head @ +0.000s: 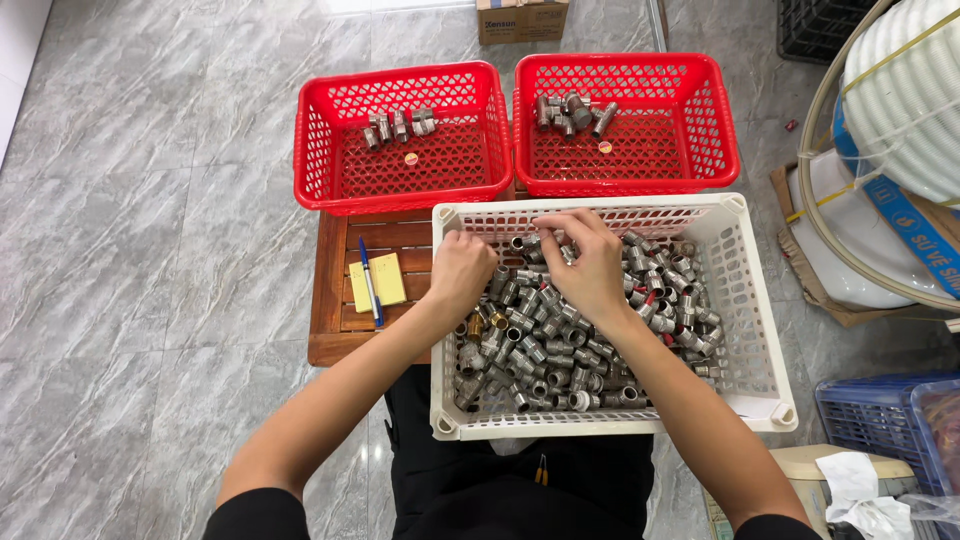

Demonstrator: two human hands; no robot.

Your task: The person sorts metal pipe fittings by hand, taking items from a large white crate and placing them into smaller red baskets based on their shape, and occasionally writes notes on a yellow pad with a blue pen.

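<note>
— What colours lie by my fingers?
— Under my right hand (590, 265), silver fittings (560, 340) in a white lattice crate (745, 330). Beyond my fingertips, two red mesh baskets (315, 150). Beside my left hand (458, 272), a yellow notepad (385, 280) bearing a blue pen (368, 280).

A plumbing-supply storeroom: crates of metal pipe fittings (560, 330), coiled hose (900, 90), tiled floor (150, 250).

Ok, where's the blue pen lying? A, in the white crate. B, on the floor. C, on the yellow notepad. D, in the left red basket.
C: the pen lies across the yellow notepad on the wooden stand, left of the white crate where both hands dig among metal fittings.
</note>
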